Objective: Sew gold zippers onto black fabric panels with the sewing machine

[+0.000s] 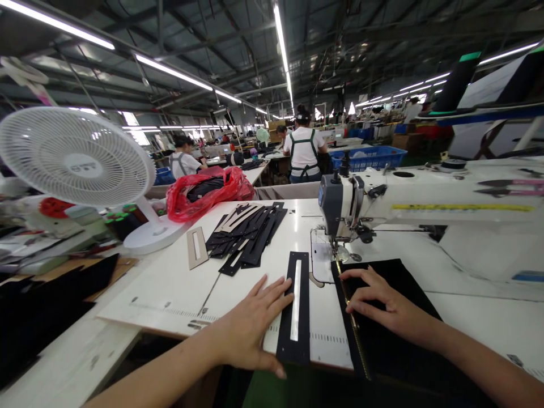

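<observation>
My left hand (255, 320) lies spread on the white table, its fingertips at the left edge of a black slotted strip (302, 306). My right hand (378, 297) rests on a black fabric piece (395, 277), its fingers bent and apart, with fingertips touching a gold zipper (355, 326) along the fabric's left edge. The zipper's far end reaches the needle area of the sewing machine (340, 207). A pile of black slotted strips (255, 232) lies farther back, with a beige slotted piece (198, 248) to its left.
A white fan (76, 158) stands at the left, beside a red plastic bag (208, 192) holding dark material. Pink-handled scissors (510, 187) lie on the machine. Behind are a blue basket (369, 157) and a person in a white shirt (304, 147). Dark fabric (55, 311) is at lower left.
</observation>
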Tool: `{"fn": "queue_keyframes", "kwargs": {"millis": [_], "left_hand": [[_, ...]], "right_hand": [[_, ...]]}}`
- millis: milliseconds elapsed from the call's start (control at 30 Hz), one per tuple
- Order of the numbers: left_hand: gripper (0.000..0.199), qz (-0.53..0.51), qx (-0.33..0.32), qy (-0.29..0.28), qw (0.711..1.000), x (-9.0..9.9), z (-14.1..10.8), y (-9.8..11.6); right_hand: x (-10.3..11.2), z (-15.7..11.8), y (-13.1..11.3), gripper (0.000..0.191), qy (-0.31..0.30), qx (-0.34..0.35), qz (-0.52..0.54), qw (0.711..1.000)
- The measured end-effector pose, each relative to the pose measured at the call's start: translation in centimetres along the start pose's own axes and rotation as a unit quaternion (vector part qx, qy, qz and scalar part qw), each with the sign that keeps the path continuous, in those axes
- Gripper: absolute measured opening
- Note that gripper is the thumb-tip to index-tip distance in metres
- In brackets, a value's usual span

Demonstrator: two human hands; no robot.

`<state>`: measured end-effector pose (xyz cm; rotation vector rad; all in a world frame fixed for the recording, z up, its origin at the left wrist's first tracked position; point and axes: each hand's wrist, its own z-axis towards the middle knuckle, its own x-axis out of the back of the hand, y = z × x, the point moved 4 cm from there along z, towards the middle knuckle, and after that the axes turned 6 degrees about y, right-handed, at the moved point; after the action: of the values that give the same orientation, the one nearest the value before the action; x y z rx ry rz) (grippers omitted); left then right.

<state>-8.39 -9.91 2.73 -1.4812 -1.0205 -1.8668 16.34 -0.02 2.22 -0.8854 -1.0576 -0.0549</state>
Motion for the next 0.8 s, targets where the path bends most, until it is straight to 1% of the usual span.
{"fn": "queue_keyframes", "kwargs": {"millis": [33,100,167,200,300,367,467,567,633,700,733,800], "left_hand": [[0.097,-0.002,-0.001,0.005,1.000,0.2,0.1,0.1],[0.086,-0.004,-0.001,0.018,1.000,0.5,0.2,0.2],[0.071,-0.002,0.004,0.041,0.999,0.5,0.3,0.3],[0.066,0.000,0.010,0.055,0.998,0.4,0.5,0.4],[0.056,0.007,0.040,0.096,0.995,-0.2,1.4,0.1],[0.050,0.010,0.057,0.126,0.990,-0.7,2.5,-0.4],[0.041,0.022,0.072,0.176,0.982,-1.1,4.7,-1.7],[0.038,0.032,0.086,0.212,0.973,-1.2,6.5,-3.3],[0.038,0.033,0.092,0.227,0.969,-1.1,7.0,-3.8],[0.039,0.028,0.086,0.234,0.968,-1.1,7.2,-3.6],[0.040,0.023,0.078,0.239,0.968,-1.1,7.2,-3.0],[0.040,0.016,0.041,0.260,0.965,-1.1,7.6,-1.3]], "right_hand": [[0.0,0.0,0.3,0.031,0.006,0.001,0.005,1.000],[-0.1,-0.1,1.0,0.040,0.034,-0.002,-0.013,0.999],[-0.3,-0.1,1.7,0.048,0.074,0.004,-0.080,0.994],[-0.5,-0.1,2.0,0.049,0.088,0.012,-0.125,0.988],[-1.4,-0.1,2.0,0.046,0.096,0.053,-0.236,0.965],[-1.6,-0.1,1.6,0.044,0.108,0.074,-0.271,0.954],[-1.7,-0.4,1.1,0.041,0.126,0.104,-0.292,0.942],[-1.9,-0.6,1.2,0.041,0.122,0.105,-0.305,0.939],[-2.1,-0.7,1.3,0.041,0.136,0.097,-0.311,0.936],[-2.2,-0.7,1.3,0.042,0.155,0.098,-0.312,0.932],[-2.3,-0.7,1.2,0.042,0.163,0.101,-0.311,0.931],[-2.4,-0.7,1.0,0.041,0.176,0.106,-0.304,0.930]]}}
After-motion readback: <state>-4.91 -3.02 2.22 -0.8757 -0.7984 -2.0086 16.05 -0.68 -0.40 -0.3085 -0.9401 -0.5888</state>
